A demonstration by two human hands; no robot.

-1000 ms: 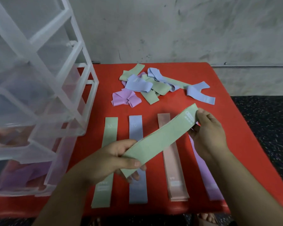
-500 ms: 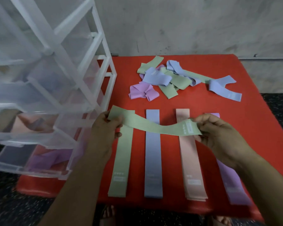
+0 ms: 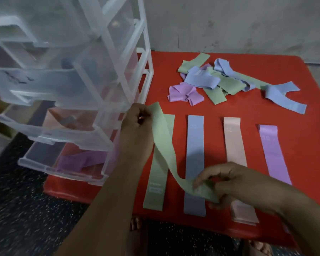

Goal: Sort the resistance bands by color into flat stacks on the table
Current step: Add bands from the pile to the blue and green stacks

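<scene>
A loose green band (image 3: pixel 166 154) stretches between my hands above the red table (image 3: pixel 294 100). My left hand (image 3: pixel 137 133) pinches its far end over the top of the flat green stack (image 3: pixel 154 187). My right hand (image 3: pixel 229 183) pinches its near end, low over the blue stack (image 3: pixel 195 154). To the right lie the pink stack (image 3: pixel 234 143) and the purple stack (image 3: pixel 272 152). At the back sits a tangled pile of green, blue and purple bands (image 3: pixel 220 80).
A clear plastic drawer unit (image 3: pixel 67 100) stands on the table's left part, with its drawers pulled out and purple and pink bands inside. A grey wall (image 3: pixel 229 23) rises behind the table. Dark speckled floor (image 3: pixel 26 218) lies below, and bare feet show at the front edge.
Both hands have swung the green band from crosswise to nearly lengthwise: the left hand moved up to the green stack's far end, the right hand came down toward the near edge.
</scene>
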